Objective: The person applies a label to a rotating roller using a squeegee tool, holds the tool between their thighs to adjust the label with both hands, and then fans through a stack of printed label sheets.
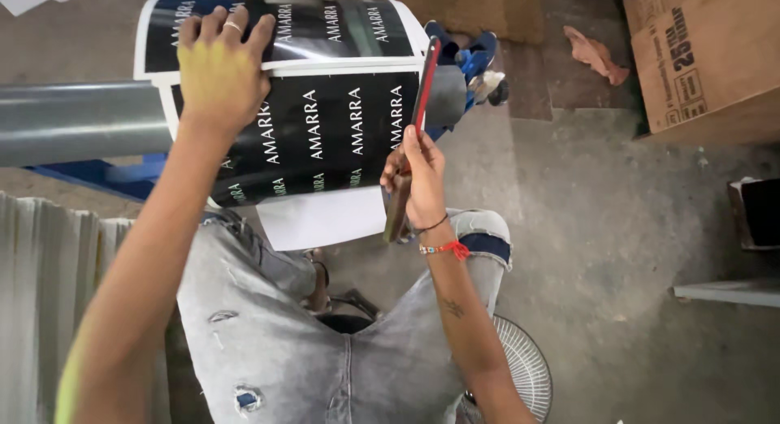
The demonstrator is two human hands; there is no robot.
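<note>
Printed sheet around pipe

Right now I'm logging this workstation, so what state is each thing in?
Black printed sheet: wrapped over the grey roller, white edge hanging loose.
Grey roller: lying horizontal, partly covered.
Left hand: pressed flat on the sheet.
Right hand: gripping a red-edged blade tool.
Red-edged blade tool: upright at the sheet's right edge.
Cardboard box: closed.

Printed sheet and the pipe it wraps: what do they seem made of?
Printed sheet: likely glossy coated paper or film; it curls smoothly and shines, with a white underside. Pipe: looks like grey metal with a dull sheen, possibly plastic.
</note>
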